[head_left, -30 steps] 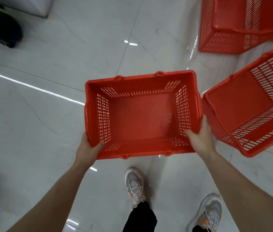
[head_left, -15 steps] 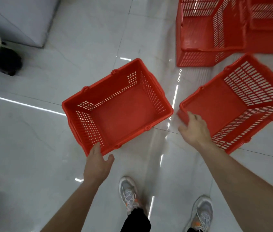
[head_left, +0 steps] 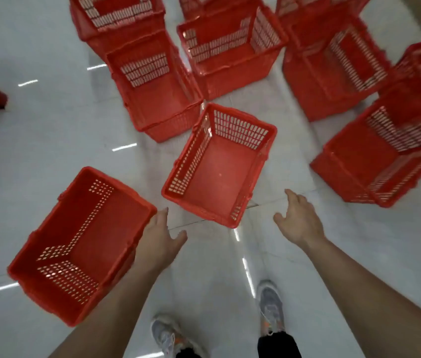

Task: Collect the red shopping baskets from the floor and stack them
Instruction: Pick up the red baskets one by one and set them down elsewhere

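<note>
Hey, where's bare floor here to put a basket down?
Bare floor lies left, between the near-left basket and the far-left baskets. More lies lower right, beyond the right hand, below the right-side basket. The far baskets stand crowded together.

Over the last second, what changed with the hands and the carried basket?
The right hand let go of the carried basket and now reaches, open, toward the middle floor basket. The carried basket swung left. The left hand stays at its rim.
</note>
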The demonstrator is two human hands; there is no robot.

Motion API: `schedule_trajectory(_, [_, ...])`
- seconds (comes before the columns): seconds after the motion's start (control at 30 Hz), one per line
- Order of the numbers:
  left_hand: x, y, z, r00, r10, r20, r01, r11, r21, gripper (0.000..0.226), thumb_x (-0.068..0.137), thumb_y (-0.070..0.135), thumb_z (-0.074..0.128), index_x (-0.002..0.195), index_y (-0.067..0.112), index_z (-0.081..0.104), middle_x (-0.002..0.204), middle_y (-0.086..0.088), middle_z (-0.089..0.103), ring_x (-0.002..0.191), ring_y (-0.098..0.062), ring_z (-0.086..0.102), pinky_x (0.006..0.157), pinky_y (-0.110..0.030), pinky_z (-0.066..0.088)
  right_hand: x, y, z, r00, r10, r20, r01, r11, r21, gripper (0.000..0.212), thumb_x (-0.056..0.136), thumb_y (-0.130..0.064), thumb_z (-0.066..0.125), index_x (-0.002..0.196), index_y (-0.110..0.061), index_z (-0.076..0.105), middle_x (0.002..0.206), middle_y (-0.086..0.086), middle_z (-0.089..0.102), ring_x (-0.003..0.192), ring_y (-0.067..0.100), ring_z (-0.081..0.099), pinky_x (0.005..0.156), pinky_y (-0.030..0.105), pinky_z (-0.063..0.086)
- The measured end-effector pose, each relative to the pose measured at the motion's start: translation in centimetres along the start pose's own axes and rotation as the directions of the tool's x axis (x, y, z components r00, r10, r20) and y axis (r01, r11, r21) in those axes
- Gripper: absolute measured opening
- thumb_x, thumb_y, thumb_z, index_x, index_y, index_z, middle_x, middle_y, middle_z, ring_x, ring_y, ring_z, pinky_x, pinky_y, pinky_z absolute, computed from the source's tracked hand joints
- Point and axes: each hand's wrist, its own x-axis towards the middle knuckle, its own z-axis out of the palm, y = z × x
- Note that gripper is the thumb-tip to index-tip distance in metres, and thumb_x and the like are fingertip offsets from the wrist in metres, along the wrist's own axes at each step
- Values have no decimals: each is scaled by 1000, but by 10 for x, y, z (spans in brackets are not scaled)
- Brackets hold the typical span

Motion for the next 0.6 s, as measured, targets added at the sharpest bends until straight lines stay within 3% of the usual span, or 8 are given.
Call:
schedule_trajectory(0.2, [-9,173,49,966,235,112,-250,955,157,81,82,39,71,149,7,38,148,-13,46,136,-27,42,110,-37,33,-32,165,-91,967,241,-86,-224,960,170,75,88,-37,62,153,-15,30,144,14,44,128,35,43,99,45,44])
schedule_trajectory(0.33, [-28,287,90,915,340,218,-384,901,203,73,83,45,66,144,12,44,138,-11,53,126,-30,50,104,-39,41,-66,275,-144,906,412,-99,-366,877,310,76,87,-39,65,152,-17,33,142,13,46,126,35,46,98,44,44])
schedule_trajectory(0.6, [-87,500,176,826,397,400,-512,825,240,82,85,50,67,152,16,35,152,-10,41,137,-28,41,111,-39,33,-134,438,-250,787,614,-57,-526,716,460,79,86,-44,66,152,-18,32,146,12,44,131,33,44,103,47,43])
